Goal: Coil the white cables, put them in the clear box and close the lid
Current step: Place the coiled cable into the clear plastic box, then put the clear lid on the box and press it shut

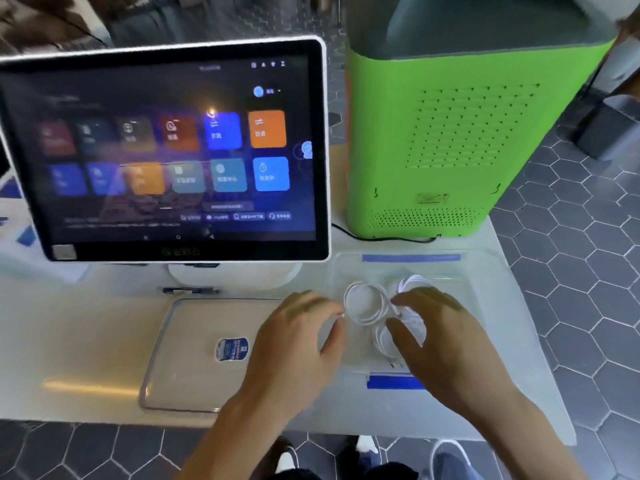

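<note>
While both our hands work over the box, this is how things lie:

Clear box [485, 271]: sits open on the white table [86, 323], right of centre, with a blue strip on its far edge and another on its near edge.
White cables [367, 303]: inside the box; one lies in a neat round coil, with more loops beside and below it, partly hidden by our right hand.
Left hand [298, 337]: at the box's left edge, fingers loosely curled, fingertips touching the round coil's left side; we cannot tell whether it grips.
Right hand [440, 334]: over the box, thumb and forefinger narrowed around a cable.
Lid [187, 355]: off, lying flat on the table left of the box, a blue sticker on it.
Behind: a touchscreen [173, 150] on a stand and a green machine [450, 133].
</note>
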